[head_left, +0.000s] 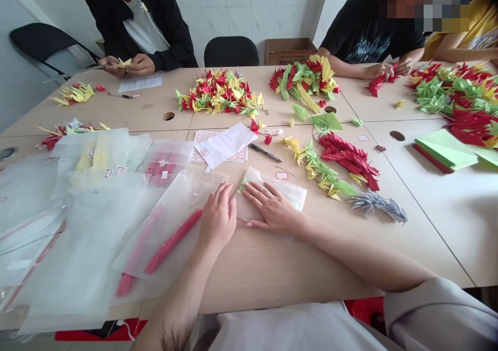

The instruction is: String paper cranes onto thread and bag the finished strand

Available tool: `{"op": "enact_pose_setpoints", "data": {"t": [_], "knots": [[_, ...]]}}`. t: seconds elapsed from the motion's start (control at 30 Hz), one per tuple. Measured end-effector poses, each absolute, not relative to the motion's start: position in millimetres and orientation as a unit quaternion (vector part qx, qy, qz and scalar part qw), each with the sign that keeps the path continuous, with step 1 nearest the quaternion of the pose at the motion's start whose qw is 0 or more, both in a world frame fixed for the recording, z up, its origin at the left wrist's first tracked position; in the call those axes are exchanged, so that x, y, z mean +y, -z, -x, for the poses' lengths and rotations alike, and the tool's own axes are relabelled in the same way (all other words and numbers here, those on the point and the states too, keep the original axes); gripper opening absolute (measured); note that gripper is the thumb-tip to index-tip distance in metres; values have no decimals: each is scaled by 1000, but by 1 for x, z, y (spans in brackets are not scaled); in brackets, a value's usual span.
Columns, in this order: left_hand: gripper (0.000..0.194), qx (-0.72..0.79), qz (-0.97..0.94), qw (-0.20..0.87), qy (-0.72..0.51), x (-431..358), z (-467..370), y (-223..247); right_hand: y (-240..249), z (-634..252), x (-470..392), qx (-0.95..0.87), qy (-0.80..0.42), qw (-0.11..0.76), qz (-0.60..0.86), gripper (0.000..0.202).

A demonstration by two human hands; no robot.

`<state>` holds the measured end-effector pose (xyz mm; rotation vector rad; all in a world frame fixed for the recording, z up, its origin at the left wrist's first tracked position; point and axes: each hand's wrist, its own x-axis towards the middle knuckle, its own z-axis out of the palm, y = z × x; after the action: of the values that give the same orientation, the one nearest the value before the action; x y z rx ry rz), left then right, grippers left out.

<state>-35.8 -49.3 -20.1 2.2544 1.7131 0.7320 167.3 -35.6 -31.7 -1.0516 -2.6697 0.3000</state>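
My right hand lies flat with spread fingers on a translucent bag with something light green inside, at the middle of the table. Just left of it, my left hand rests at the right edge of another translucent bag, its fingers stretched out close together and the thumb apart. Neither hand grips anything. Beneath that second bag's film shows a long red folded bundle. A small red-framed label and a black pen lie beyond my right hand.
Stacked translucent bags cover the left side. Strings of red folded paper, yellow-green ones and a grey bundle lie right. Colourful paper piles stand farther back. People work across the table. Green sheets lie far right.
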Motion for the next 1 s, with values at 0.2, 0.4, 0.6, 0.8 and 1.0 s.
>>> {"op": "enact_pose_setpoints", "data": {"t": [0.2,0.4,0.6,0.8,1.0], "knots": [[41,568,-773,110,-259,-50,36,17,16,-178,-34,-938,-106,119,309,75],[41,548,-781,143,-264,-55,31,3,-19,-222,-33,-908,-132,175,356,61],[41,554,-757,221,-268,-37,20,4,-6,-250,-28,-800,-175,192,541,36],[34,517,-780,220,-275,-22,4,13,9,-250,-20,-771,-217,169,574,29],[46,542,-701,312,-341,-24,7,24,7,-254,-13,-777,-305,129,535,16]]}}
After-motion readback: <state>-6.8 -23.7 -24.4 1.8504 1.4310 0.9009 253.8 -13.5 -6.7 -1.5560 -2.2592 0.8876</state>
